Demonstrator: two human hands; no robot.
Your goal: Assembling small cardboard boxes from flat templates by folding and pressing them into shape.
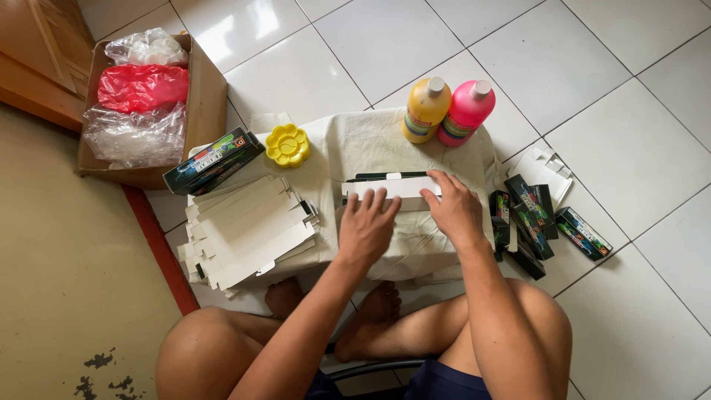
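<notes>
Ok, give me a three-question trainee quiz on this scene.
1. True or false: both hands, left hand and right hand, touch the white carton.
2. What stands beside the yellow bottle? A) pink bottle B) blue bottle C) glass jar
3. What lies left of the hands on the cloth?

Key: 1 true. 2 A. 3 a stack of flat cartons.
</notes>
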